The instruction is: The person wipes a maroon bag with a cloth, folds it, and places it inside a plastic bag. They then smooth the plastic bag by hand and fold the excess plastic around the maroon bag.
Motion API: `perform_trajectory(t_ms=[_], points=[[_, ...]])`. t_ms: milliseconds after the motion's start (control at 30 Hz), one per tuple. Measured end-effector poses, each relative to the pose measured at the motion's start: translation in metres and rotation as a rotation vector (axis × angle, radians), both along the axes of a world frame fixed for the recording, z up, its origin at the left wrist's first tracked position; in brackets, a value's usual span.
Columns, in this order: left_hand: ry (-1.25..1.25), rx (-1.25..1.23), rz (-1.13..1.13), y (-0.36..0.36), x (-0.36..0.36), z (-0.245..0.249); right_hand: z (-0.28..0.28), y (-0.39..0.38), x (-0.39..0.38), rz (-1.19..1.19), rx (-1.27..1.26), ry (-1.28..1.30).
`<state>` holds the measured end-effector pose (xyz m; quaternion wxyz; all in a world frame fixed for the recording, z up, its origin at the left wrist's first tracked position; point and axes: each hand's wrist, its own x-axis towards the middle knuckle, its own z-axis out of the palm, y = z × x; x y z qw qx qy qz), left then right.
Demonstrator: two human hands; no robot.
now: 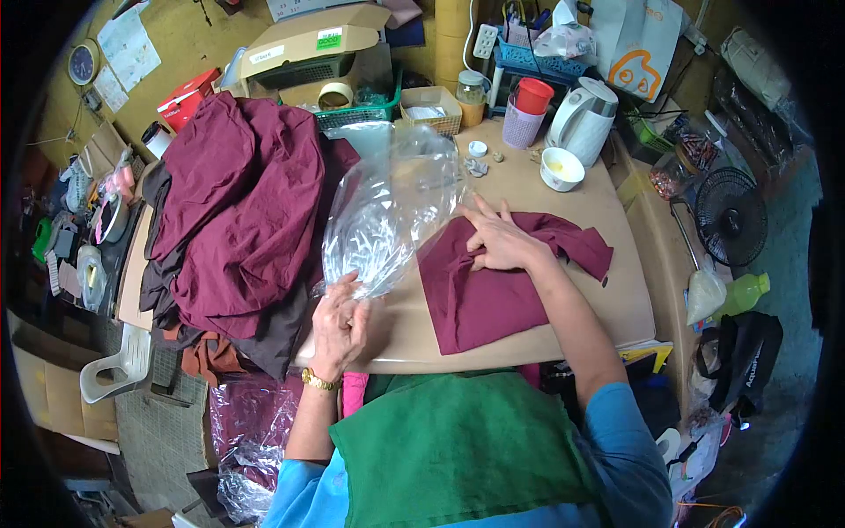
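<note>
A clear plastic bag lies across the middle of the table, puffed out and shiny. My left hand is closed on its near edge, thumb and fingers pinching the film. To the right, a folded maroon garment rests on the tabletop, one part bunched toward the back right. On top of this cloth is my right hand, its fingers spread and the fingertips close to the bag's right edge. A large heap of maroon garments is piled at the left, over darker cloth.
Behind the bag stand a green basket, an open cardboard box and a jar. At the back right are a white bowl, a purple cup and an electric kettle. Bagged maroon cloth sits below the table.
</note>
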<state>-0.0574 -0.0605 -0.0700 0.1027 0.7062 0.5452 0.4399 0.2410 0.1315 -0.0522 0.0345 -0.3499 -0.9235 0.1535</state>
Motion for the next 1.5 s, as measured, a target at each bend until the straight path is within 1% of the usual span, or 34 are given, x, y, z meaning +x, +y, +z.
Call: perform_trajectory(t_ms=[67, 100, 133, 200, 233, 267, 333, 367, 400, 467, 500, 533, 600, 633, 667, 733, 767, 800, 833, 867, 900, 933, 1000, 1033, 1067, 1133, 1167, 1200, 1267, 1333, 1367, 1433, 1467, 1500], points=[[-0.137, 0.171, 0.204, -0.004, -0.002, -0.013, 0.001, 0.017, -0.011, 0.073, -0.086, -0.109], [-0.079, 0.278, 0.277, -0.005, -0.001, -0.011, -0.002, 0.027, -0.013, 0.099, -0.225, -0.055], [-0.045, 0.383, 0.339, -0.004, -0.001, -0.004, -0.002, 0.03, -0.015, 0.107, -0.225, -0.054], [-0.749, 0.25, 0.362, -0.003, 0.003, -0.015, -0.001, 0.034, -0.015, 0.053, -0.203, -0.083], [-0.848, 0.128, 0.388, -0.005, -0.005, -0.021, -0.001, 0.03, -0.011, 0.038, -0.206, -0.03], [-0.849, 0.132, 0.396, -0.008, -0.011, -0.024, -0.004, 0.024, -0.006, 0.046, -0.205, -0.033], [-0.72, -0.315, 0.339, -0.011, -0.017, -0.028, -0.011, 0.01, 0.003, 0.022, -0.094, 0.084], [-0.756, -0.453, 0.304, -0.011, -0.008, -0.019, -0.008, 0.0, 0.007, 0.057, -0.117, 0.114], [-0.758, -0.455, 0.304, -0.005, -0.003, -0.024, -0.008, -0.007, 0.008, 0.056, -0.118, 0.112], [-0.644, -0.392, 0.24, 0.006, 0.012, -0.03, -0.012, -0.02, 0.011, 0.098, -0.154, 0.107], [-0.877, -0.457, 0.213, 0.012, 0.015, -0.029, -0.016, -0.024, 0.014, 0.126, -0.153, 0.141], [-0.876, -0.461, 0.207, 0.02, 0.014, -0.026, -0.016, -0.029, 0.017, 0.12, -0.154, 0.14], [-0.726, -0.392, 0.242, 0.033, 0.003, -0.018, -0.015, -0.038, 0.024, 0.018, -0.033, 0.191], [-0.455, -0.298, 0.354, 0.049, -0.014, -0.046, -0.017, -0.04, 0.029, 0.017, -0.031, 0.193], [-0.454, -0.295, 0.355, 0.05, -0.01, -0.021, -0.019, -0.04, 0.035, -0.044, -0.026, 0.204], [-0.203, -0.733, 0.299, 0.048, -0.005, 0.026, -0.02, -0.044, 0.039, -0.104, -0.018, 0.217], [-0.15, -0.727, 0.295, 0.056, -0.014, 0.013, -0.017, -0.048, 0.04, -0.121, -0.023, 0.205], [-0.149, -0.726, 0.293, 0.064, -0.016, 0.002, -0.014, -0.053, 0.041, -0.14, -0.031, 0.193], [-0.081, -0.601, 0.347, 0.068, -0.014, 0.002, -0.01, -0.058, 0.04, -0.143, -0.031, 0.196], [-0.013, -0.476, 0.398, 0.072, -0.014, 0.002, -0.005, -0.064, 0.039, -0.153, -0.116, 0.161], [-0.069, -0.459, 0.406, 0.076, -0.01, 0.0, -0.001, -0.068, 0.039, -0.162, -0.201, 0.126], [-0.067, -0.461, 0.407, 0.071, -0.002, 0.013, 0.002, -0.07, 0.041, -0.162, -0.203, 0.127], [-0.175, -0.68, 0.248, 0.066, 0.011, 0.035, 0.01, -0.073, 0.05, -0.163, -0.203, -0.007], [-0.29, -0.668, 0.242, 0.066, 0.015, 0.034, 0.022, -0.081, 0.056, -0.18, -0.158, 0.041], [-0.288, -0.668, 0.239, 0.064, 0.014, 0.031, 0.03, -0.086, 0.066, -0.183, -0.157, 0.042], [0.074, -0.435, 0.266, 0.058, 0.004, 0.02, 0.046, -0.095, 0.095, -0.223, -0.117, 0.009], [0.079, -0.383, 0.177, 0.055, -0.008, 0.01, 0.06, -0.099, 0.114, -0.267, -0.175, 0.057], [0.078, -0.384, 0.181, 0.051, -0.011, 0.009, 0.074, -0.105, 0.133, -0.308, -0.234, 0.103], [0.124, -0.038, 0.254, 0.045, -0.014, 0.01, 0.093, -0.127, 0.162, -0.453, 0.008, 0.439], [-0.041, -0.03, 0.218, 0.037, 0.001, 0.041, 0.097, -0.13, 0.177, -0.624, 0.297, 0.669], [-0.081, 0.005, 0.201, 0.039, 0.003, 0.042, 0.098, -0.129, 0.176, -0.629, 0.298, 0.666], [-0.123, 0.041, 0.178, 0.045, 0.007, 0.045, 0.101, -0.122, 0.159, -0.713, 0.455, 0.971], [0.014, 0.145, 0.193, 0.048, 0.01, 0.047, 0.101, -0.122, 0.144, -0.754, 0.644, 0.882], [0.152, 0.249, 0.209, 0.051, 0.014, 0.05, 0.104, -0.119, 0.126, -0.732, 0.751, 0.837]])
